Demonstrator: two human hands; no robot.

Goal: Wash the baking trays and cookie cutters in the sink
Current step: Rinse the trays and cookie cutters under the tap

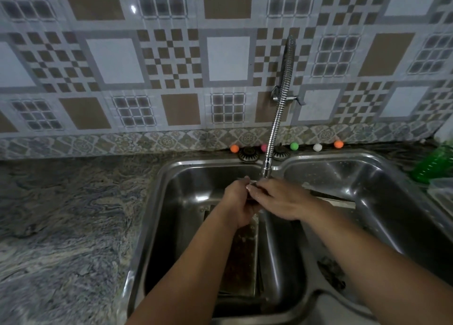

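Observation:
Both hands meet under the spout of the flexible steel tap point(274, 128), over the left basin of the double steel sink point(157, 202). My left hand point(239, 202) and my right hand point(279, 199) are closed together around a small metal object, mostly hidden; it may be a cookie cutter point(252, 182). A dirty baking tray point(242, 256) lies in the left basin under my left forearm. Another tray's edge point(333, 199) shows in the right basin behind my right wrist.
A marbled stone counter point(66, 226) spreads to the left. Small coloured balls point(234, 148) line the ledge behind the sink, beside two round strainers point(248, 155). A green bottle point(431, 162) lies at the right edge. Dark debris point(331, 273) sits in the right basin.

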